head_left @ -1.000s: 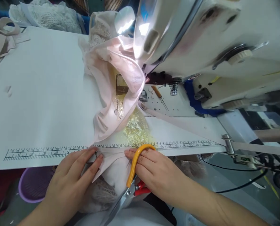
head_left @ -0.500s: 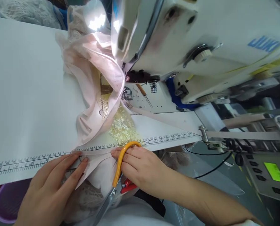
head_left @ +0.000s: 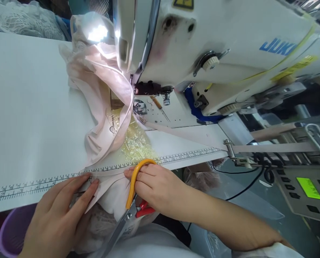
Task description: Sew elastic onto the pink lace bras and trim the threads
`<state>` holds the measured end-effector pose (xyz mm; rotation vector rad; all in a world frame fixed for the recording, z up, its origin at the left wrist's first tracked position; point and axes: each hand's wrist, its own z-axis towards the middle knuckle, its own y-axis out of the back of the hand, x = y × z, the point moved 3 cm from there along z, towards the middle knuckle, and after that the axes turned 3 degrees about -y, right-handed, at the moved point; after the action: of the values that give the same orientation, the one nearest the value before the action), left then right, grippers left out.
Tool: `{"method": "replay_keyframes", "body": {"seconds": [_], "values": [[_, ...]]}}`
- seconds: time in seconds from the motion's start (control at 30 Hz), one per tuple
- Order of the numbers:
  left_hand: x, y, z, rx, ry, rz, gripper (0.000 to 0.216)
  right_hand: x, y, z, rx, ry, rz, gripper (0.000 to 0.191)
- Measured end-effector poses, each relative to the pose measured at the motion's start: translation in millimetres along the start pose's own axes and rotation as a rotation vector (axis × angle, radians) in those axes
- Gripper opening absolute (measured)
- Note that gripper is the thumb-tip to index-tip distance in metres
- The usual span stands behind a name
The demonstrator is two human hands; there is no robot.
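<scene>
Along the table's front edge, a pale pink fabric edge lies stretched between my two hands over a printed ruler strip. My left hand is closed on its left part, thumb and fingers at the cloth. My right hand pinches the other part at the fingertips. Scissors with an orange handle loop hang from that same hand, blades pointing down toward my lap. Farther back, the bulk of pink cloth lies bunched at the sewing machine's needle area. White cloth and lace rest below my hands.
The sewing machine head overhangs the right side. A narrow pink band runs through a metal guide. A thin orange-handled tool lies on the machine bed. A purple basket stands below left; a control box sits right.
The camera view has shifted slightly, so the machine appears farther left. My hands keep nearly the same hold on the fabric, and the scissors stay in my right hand.
</scene>
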<state>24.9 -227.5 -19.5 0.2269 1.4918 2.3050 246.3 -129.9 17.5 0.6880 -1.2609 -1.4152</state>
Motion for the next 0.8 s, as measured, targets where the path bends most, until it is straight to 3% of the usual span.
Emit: {"method": "replay_keyframes", "body": {"seconds": [0.13, 0.3, 0.43, 0.5, 0.57, 0.63, 0.73, 0.8], "values": [[-6.7, 6.4, 10.3, 0.004, -0.070, 0.070, 0.031, -1.5, 1.8, 7.5, 0.150, -0.098, 0.119, 0.014], [-10.5, 5.5, 12.8, -0.046, -0.057, 0.065, 0.034, -0.7, -1.3, 31.0, 0.284, -0.332, 0.070, 0.006], [-14.6, 3.9, 7.0, -0.090, -0.024, 0.037, 0.044, 8.3, 0.1, 40.8, 0.308, -0.321, -0.002, 0.003], [-19.2, 8.5, -4.8, -0.151, 0.060, -0.002, 0.055, 11.5, 6.6, 39.3, 0.301, -0.325, -0.007, 0.007], [-27.8, 14.8, -26.2, -0.250, 0.178, -0.034, 0.063, 12.4, 19.4, 36.3, 0.228, -0.384, 0.079, 0.013], [-41.9, 15.5, -53.5, -0.284, 0.230, -0.084, 0.067, 14.2, 38.2, 35.4, 0.050, -0.427, 0.249, 0.016], [-66.2, -1.3, -91.4, -0.124, 0.194, -0.174, 0.090, 24.1, 71.1, 42.1, -0.264, -0.413, 0.428, 0.012], [-74.4, -17.4, -108.2, -0.031, 0.281, -0.215, 0.108, 36.8, 91.2, 51.7, -0.394, -0.425, 0.441, 0.009]]}}
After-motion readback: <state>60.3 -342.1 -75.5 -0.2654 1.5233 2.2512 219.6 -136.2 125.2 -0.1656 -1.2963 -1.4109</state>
